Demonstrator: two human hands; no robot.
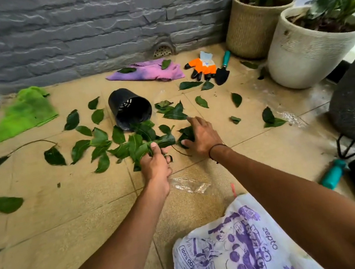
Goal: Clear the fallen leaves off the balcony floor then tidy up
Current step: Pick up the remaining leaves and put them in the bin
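bag [235, 250] nearest | left grip [154, 162] clutches leaf bunch [147, 145] | right grip [203, 135] spread flat on leaves [187, 132] | risk: overfull bunch sheds leaves onto floor [69, 224]

Single head-worn wide-angle view, looking forward and steeply down from above both outstretched forearms. It faces the grey brick wall [82, 32] across the tiled floor [67, 213], close to the ground. Edges curve markedly. No second view.
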